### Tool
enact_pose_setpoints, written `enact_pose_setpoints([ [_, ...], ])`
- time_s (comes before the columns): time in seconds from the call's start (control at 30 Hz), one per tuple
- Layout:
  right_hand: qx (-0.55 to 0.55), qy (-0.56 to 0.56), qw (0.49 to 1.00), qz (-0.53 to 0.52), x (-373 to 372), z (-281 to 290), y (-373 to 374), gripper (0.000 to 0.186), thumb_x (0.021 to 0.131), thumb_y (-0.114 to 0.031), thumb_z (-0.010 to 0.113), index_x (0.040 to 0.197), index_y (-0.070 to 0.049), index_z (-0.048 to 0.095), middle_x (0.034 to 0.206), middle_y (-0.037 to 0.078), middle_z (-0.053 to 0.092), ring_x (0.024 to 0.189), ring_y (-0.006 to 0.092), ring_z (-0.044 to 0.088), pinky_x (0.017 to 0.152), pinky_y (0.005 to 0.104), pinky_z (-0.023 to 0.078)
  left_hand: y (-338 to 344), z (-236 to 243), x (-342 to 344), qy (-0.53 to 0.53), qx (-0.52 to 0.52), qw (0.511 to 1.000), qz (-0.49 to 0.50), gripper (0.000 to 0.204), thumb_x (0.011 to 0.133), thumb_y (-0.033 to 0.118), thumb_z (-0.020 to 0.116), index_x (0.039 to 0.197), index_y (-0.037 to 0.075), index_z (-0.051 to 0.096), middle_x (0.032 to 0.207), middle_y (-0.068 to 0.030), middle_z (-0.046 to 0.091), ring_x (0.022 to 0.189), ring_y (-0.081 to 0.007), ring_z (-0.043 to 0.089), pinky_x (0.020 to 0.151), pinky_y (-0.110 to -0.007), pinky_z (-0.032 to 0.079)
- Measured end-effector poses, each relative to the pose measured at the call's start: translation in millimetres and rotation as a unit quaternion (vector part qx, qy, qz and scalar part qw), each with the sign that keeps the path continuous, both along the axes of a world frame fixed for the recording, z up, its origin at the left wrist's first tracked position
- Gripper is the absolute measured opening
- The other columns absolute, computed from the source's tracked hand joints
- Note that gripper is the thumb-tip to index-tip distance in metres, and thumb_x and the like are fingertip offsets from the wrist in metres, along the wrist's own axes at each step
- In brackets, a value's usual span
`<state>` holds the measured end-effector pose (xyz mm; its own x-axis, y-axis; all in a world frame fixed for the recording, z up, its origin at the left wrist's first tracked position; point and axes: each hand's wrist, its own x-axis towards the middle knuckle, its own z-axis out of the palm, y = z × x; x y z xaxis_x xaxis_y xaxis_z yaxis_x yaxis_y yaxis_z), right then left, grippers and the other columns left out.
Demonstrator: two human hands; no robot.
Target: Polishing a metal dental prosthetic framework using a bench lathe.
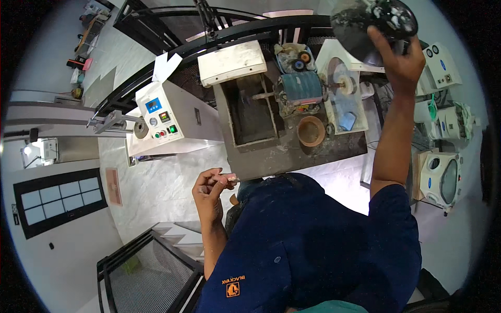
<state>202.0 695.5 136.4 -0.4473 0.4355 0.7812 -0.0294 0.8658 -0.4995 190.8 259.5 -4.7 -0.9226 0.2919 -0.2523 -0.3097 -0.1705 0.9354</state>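
My left hand (210, 193) is closed in a pinch near the front left corner of the workbench (292, 164). Between its fingertips is a small pink piece with pale tooth-like bits, which looks like a denture (229, 177). At the upper right, my raised right hand (401, 65) grips the lower edge of a dark, glossy round shield (357, 34); some of its fingers are hidden behind the rim. Below and left of that hand, a bench polishing motor (301, 89) with a blue-green body carries a pale wheel (343, 85) inside a white hood (360, 112).
A brown bowl (311, 131) stands before the motor, beside a dark rectangular basin (248, 120) with a white box (232, 62) behind. A tub (295, 55) holds round wheels. Left stands a white machine (177, 117) with a display; more white machines (441, 177) line the right.
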Motion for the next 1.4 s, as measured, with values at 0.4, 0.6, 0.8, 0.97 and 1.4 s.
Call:
enact_pose_setpoints([
  [0.4,0.017,0.115,0.993,0.003,19.5,-39.4,8.6,0.051,0.093,-0.044,0.051,0.102,0.005,0.065,0.104,0.016,0.066,0.094,0.0215,0.062,0.085,0.031,0.045,33.1,-2.3,-7.9,0.007,0.006,0.999,-0.052,0.024,0.083,0.001,0.063,0.106,-0.002,0.057,0.084,-0.0141,0.067,0.07,-0.0227,0.065,0.065,-0.033,0.052],
  [0.6,-0.284,0.161,0.922,-0.207,49.6,-219.9,22.5,0.019,0.087,-0.022,0.057,0.084,-0.003,0.057,0.085,0.009,0.059,0.076,0.0186,0.056,0.074,0.0345,0.046,31.3,-3.9,-12.8,0.003,0.006,0.999,-0.038,0.023,0.083,0.001,0.064,0.105,-0.002,0.057,0.085,-0.0152,0.068,0.071,-0.0214,0.066,0.065,-0.031,0.052],
  [0.8,-0.237,-0.203,0.946,-0.091,38.7,-365.4,-15.2,0.028,0.073,-0.018,0.076,0.085,0.001,0.059,0.078,0.011,0.063,0.071,0.0223,0.061,0.066,0.0327,0.048,23.0,-0.1,-16.9,-0.004,-0.002,0.999,-0.039,0.022,0.083,0.001,0.065,0.103,-0.002,0.058,0.085,-0.0145,0.069,0.07,-0.0198,0.066,0.065,-0.03,0.052],
  [0.97,-0.258,-0.419,0.871,-0.009,8.7,-358.1,24.5,0.045,0.064,-0.028,0.085,0.089,0.002,0.064,0.082,0.019,0.066,0.079,0.0331,0.066,0.069,0.0407,0.051,12.0,4.5,-18.5,0.004,-0.028,0.999,-0.019,0.022,0.082,0.0,0.065,0.103,-0.002,0.058,0.084,-0.0142,0.068,0.07,-0.0193,0.065,0.065,-0.03,0.052],
  [1.4,-0.025,-0.544,0.836,-0.069,-3.1,-381.6,21.2,0.082,0.057,-0.076,0.068,0.066,0.005,0.067,0.073,0.02,0.065,0.078,0.037,0.065,0.07,0.0431,0.051,-15.4,2.5,12.4,-0.025,-0.048,0.997,0.054,0.024,0.084,0.0,0.063,0.106,-0.002,0.056,0.087,-0.0175,0.068,0.071,-0.02,0.065,0.065,-0.031,0.052],
])
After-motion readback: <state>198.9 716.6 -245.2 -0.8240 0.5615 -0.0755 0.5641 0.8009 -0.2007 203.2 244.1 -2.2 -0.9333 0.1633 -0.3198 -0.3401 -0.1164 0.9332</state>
